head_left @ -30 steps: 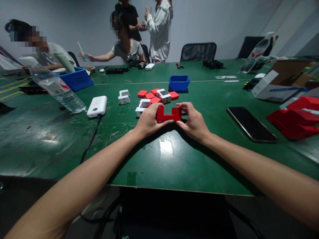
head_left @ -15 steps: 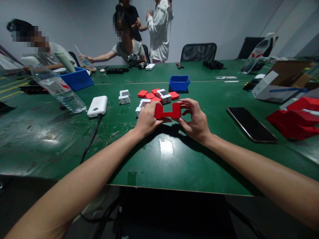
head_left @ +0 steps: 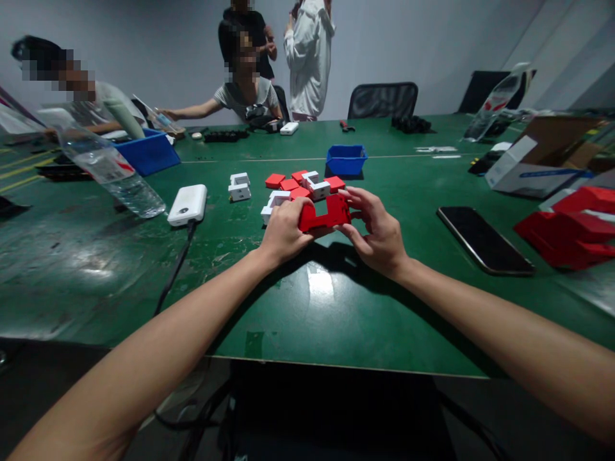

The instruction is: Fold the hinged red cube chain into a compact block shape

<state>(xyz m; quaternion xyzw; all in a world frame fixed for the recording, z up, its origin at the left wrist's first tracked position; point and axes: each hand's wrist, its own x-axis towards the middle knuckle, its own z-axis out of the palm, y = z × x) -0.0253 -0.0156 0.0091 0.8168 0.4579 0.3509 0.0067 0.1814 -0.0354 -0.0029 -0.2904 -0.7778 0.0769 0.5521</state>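
Between my two hands, above the green table, is a red U-shaped plastic part [head_left: 336, 211], its notch facing up and its right end turned slightly toward me. My left hand [head_left: 286, 229] is closed round its left end. At the right end, my right hand [head_left: 377, 234] grips it between thumb and fingers. Just behind lie several flat red pieces [head_left: 275, 181] and a white notched block [head_left: 318, 186]. Another white block [head_left: 273, 203] is partly hidden by my left hand, and a third white block [head_left: 239, 187] sits farther left.
A blue bin [head_left: 346, 160] stands behind the pieces. On the left are a white power bank [head_left: 188, 205] with a cable and a tilted water bottle [head_left: 113, 173]. To the right lie a phone [head_left: 484, 240], red parts [head_left: 567, 234] and an open carton [head_left: 542, 153]. Other people are across the table.
The red part has turned in my hands, so its right end now shows a side face with small details. Both hands stay in nearly the same place.
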